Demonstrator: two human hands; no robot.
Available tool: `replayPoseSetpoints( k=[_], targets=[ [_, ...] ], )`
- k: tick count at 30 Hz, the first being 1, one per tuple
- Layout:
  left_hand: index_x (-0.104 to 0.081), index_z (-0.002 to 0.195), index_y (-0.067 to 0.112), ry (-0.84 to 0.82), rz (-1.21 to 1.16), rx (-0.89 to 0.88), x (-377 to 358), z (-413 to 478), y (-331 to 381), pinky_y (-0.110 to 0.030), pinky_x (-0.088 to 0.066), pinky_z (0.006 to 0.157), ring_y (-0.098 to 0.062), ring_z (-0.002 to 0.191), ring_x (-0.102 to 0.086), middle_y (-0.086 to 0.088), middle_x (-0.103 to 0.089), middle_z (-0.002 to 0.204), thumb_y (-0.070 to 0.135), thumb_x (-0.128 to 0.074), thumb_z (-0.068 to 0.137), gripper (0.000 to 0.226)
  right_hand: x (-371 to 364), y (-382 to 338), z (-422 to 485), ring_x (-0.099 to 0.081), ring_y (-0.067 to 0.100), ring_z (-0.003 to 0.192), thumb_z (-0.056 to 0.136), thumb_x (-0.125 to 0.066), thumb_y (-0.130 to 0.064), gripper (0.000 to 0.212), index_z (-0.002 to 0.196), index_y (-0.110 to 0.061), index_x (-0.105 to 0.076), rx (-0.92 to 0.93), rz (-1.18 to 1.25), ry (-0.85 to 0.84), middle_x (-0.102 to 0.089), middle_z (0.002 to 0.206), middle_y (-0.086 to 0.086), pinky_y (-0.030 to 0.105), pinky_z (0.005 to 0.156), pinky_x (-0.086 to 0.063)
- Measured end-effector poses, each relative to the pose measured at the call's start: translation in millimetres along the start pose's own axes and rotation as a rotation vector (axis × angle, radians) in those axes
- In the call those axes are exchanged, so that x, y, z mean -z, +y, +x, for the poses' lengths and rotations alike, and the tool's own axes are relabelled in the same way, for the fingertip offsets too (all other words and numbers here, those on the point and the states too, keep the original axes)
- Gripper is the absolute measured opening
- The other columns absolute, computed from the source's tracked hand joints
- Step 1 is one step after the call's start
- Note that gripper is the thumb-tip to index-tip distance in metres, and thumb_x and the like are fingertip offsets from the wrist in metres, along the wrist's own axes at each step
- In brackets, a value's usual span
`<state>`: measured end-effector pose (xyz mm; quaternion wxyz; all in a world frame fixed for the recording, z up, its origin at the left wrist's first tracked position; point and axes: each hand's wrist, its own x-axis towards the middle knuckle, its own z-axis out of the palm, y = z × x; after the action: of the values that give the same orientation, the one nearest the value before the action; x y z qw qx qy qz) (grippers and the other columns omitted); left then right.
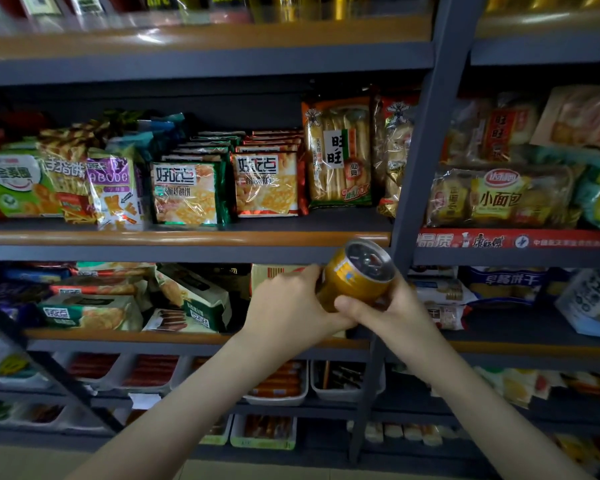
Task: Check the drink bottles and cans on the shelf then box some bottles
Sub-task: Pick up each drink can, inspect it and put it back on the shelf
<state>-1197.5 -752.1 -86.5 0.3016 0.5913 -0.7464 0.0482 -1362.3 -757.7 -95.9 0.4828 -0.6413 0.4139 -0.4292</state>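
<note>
A gold drink can (355,275) with a silver pull-tab lid is held in front of the shelf unit, tilted so its top faces me. My left hand (288,303) wraps round its lower left side. My right hand (392,313) grips it from the right, thumb across the front. The can's base is hidden behind my hands. More gold cans (291,6) stand on the top shelf, blurred.
Snack and biscuit packets (187,192) fill the middle shelf (174,239). A dark metal upright (420,161) runs just behind the can. Bread bags (499,197) lie on the right shelf. White trays of sausages (278,382) sit on the lower shelves.
</note>
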Motion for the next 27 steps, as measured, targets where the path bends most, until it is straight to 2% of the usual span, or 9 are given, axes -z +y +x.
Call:
replayPoseSetpoints(
  k=[3,5,9,13,17,20,22,25,27],
  targets=[
    [-0.051,0.091,0.029,0.035,-0.14,-0.028,8.9,4.8,0.6,-0.02,-0.039,0.064,-0.006,0.08,-0.052,0.014,-0.049,0.083,0.082,-0.047,0.061,0.062,-2.6,-2.3,5.1,-0.068,0.021,0.103,0.052,-0.087,-0.049,0.082,0.12,-0.011,-0.062,-0.121,0.553,-0.023,-0.071,0.113,0.01,0.031,0.082,-0.056],
    [-0.049,0.105,0.033,-0.002,-0.381,-0.038,15.9,5.2,1.0,-0.011,-0.041,0.077,0.001,0.093,-0.051,0.017,-0.048,0.098,0.077,-0.057,0.062,0.062,-1.2,-6.7,5.5,-0.068,0.028,0.103,0.05,-0.091,-0.046,0.079,0.115,-0.008,-0.068,-0.166,0.862,-0.067,-0.068,0.117,0.016,0.035,0.076,-0.058],
    [-0.044,0.119,0.035,0.014,-0.524,-0.078,18.0,2.9,6.0,-0.006,-0.04,0.087,0.007,0.107,-0.054,0.02,-0.057,0.112,0.058,-0.073,0.069,0.061,-0.5,-21.0,8.2,-0.07,0.027,0.097,0.056,-0.089,-0.036,0.061,0.107,-0.006,-0.074,-0.194,1.087,-0.091,-0.068,0.114,0.017,0.035,0.071,-0.06],
    [-0.046,0.125,0.034,0.001,-0.521,-0.108,29.4,14.4,2.4,-0.007,-0.042,0.087,0.01,0.109,-0.054,0.024,-0.058,0.114,0.049,-0.075,0.076,0.059,7.3,-45.7,12.5,-0.071,0.025,0.092,0.079,-0.062,-0.036,0.047,0.116,-0.008,-0.064,-0.133,0.903,-0.049,-0.07,0.109,0.015,0.032,0.064,-0.059],
    [-0.049,0.135,0.03,0.058,-0.392,-0.203,55.2,41.5,-14.5,-0.008,-0.038,0.093,0.004,0.114,-0.052,0.017,-0.056,0.126,0.049,-0.059,0.085,0.054,20.9,-81.9,36.1,-0.069,0.024,0.101,0.048,-0.091,-0.043,0.083,0.119,-0.021,-0.054,0.161,0.629,0.062,-0.069,0.114,0.007,0.036,0.071,-0.057],
    [-0.055,0.131,0.021,0.297,-0.244,-0.228,85.1,84.4,-23.5,-0.005,-0.032,0.093,-0.005,0.114,-0.051,0.014,-0.055,0.12,0.044,-0.049,0.087,0.05,33.1,-130.4,62.5,-0.065,0.013,0.104,0.047,-0.092,-0.047,0.083,0.115,-0.036,-0.046,0.444,0.362,0.196,-0.064,0.113,-0.006,0.029,0.081,-0.055],
    [-0.053,0.133,0.016,0.43,-0.123,-0.223,107.8,117.1,-22.8,-0.015,-0.033,0.095,-0.009,0.117,-0.046,0.006,-0.056,0.124,0.037,-0.053,0.091,0.047,35.0,-165.6,79.1,-0.06,0.004,0.107,0.06,-0.087,-0.036,0.077,0.117,-0.041,-0.036,0.631,0.148,0.298,-0.053,0.118,-0.012,0.023,0.086,-0.052],
    [-0.051,0.135,0.01,0.603,0.037,-0.248,134.3,159.5,-19.6,-0.031,-0.039,0.096,-0.02,0.121,-0.046,-0.009,-0.053,0.132,0.031,-0.053,0.091,0.049,32.4,-204.4,109.0,-0.051,-0.015,0.104,0.073,-0.081,-0.015,0.074,0.121,-0.029,-0.026,0.819,-0.061,0.478,-0.043,0.116,-0.02,0.007,0.081,-0.045],
    [-0.052,0.135,0.009,0.65,0.102,-0.25,144.2,181.8,-17.2,-0.04,-0.043,0.098,-0.03,0.122,-0.049,-0.015,-0.051,0.135,0.031,-0.053,0.089,0.052,31.2,-220.7,129.4,-0.051,-0.012,0.101,0.076,-0.079,-0.013,0.074,0.124,-0.026,-0.024,0.835,-0.11,0.547,-0.043,0.114,-0.018,0.002,0.078,-0.044]
  ],
)
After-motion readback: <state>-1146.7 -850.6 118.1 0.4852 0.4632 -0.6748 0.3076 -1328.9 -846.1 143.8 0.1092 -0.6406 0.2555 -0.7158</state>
